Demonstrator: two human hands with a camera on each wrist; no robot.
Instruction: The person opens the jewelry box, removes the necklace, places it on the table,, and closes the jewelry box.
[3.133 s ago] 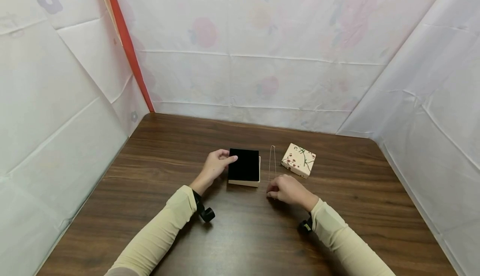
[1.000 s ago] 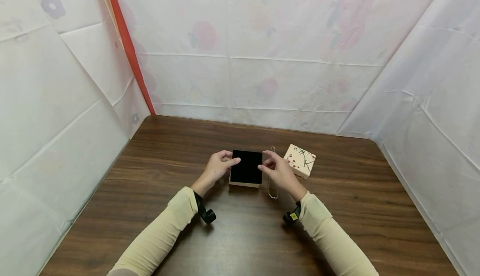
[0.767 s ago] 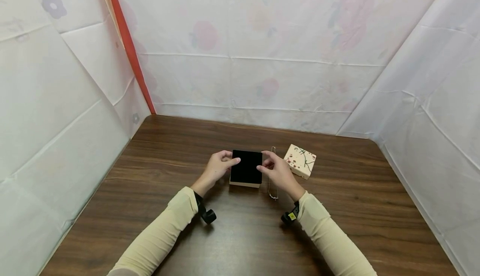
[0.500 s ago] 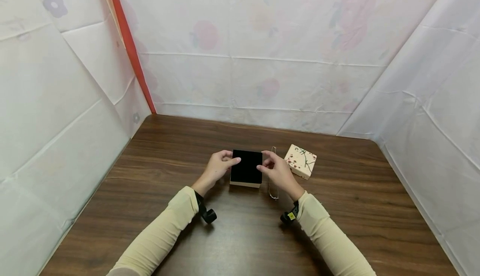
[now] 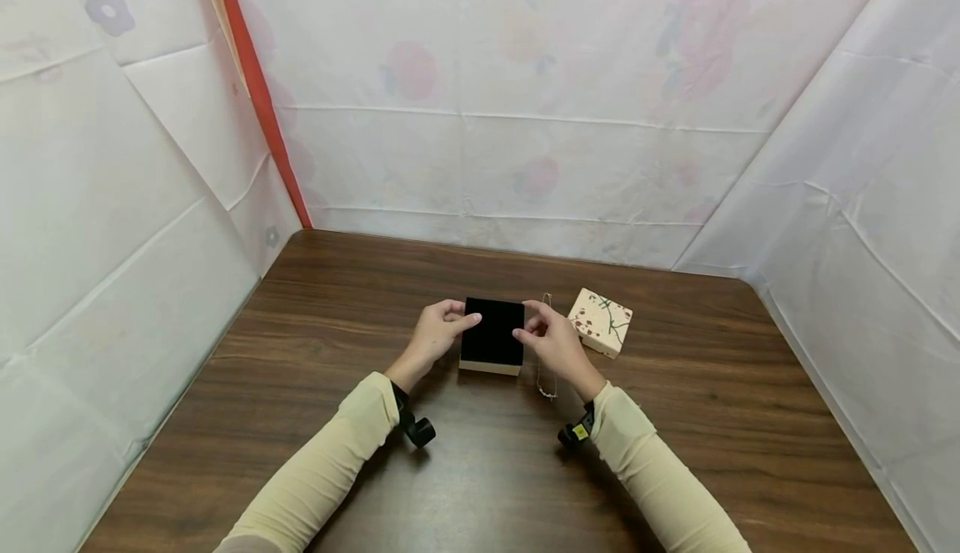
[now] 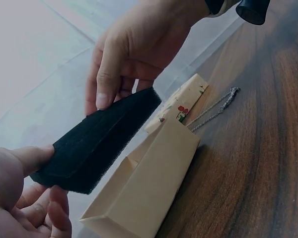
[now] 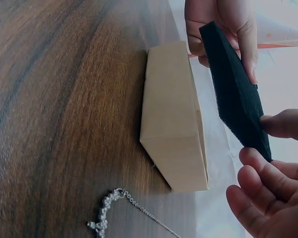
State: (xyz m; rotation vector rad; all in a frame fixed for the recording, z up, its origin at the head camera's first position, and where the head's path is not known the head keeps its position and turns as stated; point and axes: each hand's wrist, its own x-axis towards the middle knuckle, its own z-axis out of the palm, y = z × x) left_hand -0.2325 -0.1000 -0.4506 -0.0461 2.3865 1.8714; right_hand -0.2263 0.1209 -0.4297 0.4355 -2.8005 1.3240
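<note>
- Necklace is lying at 4 o'clock from the box; a low right hand could be snagging it
- Left hand and right hand are pinching the black pad above the box; an uneven grip could be jamming it askew
- Patterned lid is sitting at the box's 3 o'clock, risking a knock

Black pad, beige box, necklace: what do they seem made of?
Black pad: probably velvet-covered foam, matte with fuzzy edges. Beige box: likely cardboard, smooth and matte, thin-walled. Necklace: apparently silver-toned metal, shiny fine links; sparkling clusters could be stones or metal.
</note>
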